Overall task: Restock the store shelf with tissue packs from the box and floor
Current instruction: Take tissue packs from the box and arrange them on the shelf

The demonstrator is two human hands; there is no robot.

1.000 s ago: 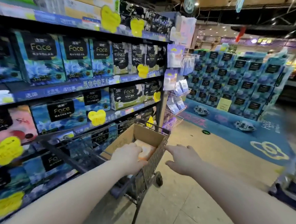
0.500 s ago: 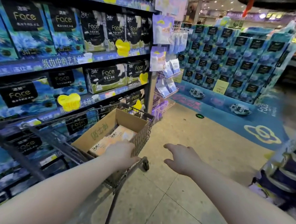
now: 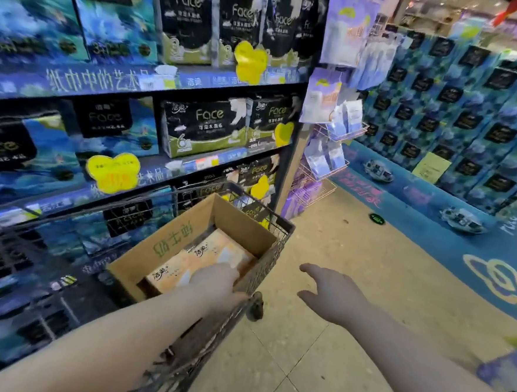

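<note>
Along the left, the shelf (image 3: 167,82) stands stocked with blue and black tissue bundles, so the step in hand looks to be lifting one pack out to fill a gap there. The cart (image 3: 281,228) sits just beside the shelf, carrying an open cardboard box (image 3: 168,241); the orange tissue packs (image 3: 204,253) lie flat on the box floor, towards its near right corner. The left hand (image 3: 214,281) reaches over the cart's near rim and rests on the nearest pack, but I cannot tell whether its fingers have closed round it. A good lift likely means getting fingers down one long side and thumb down the other, then raising the pack straight up, clear of the box wall, as soft wrapping may slip. The right hand (image 3: 333,296) hovers over the floor to the cart's right, fingers spread and holding nothing, free to steady the cart's rim.
</note>
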